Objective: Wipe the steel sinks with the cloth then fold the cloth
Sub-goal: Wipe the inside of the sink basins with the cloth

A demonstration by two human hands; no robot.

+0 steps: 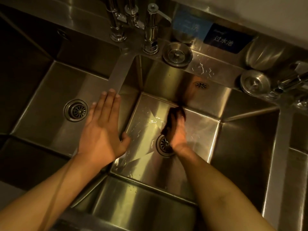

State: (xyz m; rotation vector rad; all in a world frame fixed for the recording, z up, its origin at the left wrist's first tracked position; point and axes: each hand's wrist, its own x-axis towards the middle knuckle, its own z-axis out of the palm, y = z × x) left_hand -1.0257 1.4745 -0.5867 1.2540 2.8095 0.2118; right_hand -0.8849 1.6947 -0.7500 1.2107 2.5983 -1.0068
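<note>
Fingers point(109, 100) of your left hand point(101, 130) lie straight and flat on the divider point(116, 74) between the two sinks, holding nothing. Your right hand point(177, 132) is down in the middle sink point(233, 130), pressing the dark cloth point(175, 114) against the floor by the back wall (whether those fingers curl round it, you cannot tell), just beyond the drain point(164, 145).
</note>
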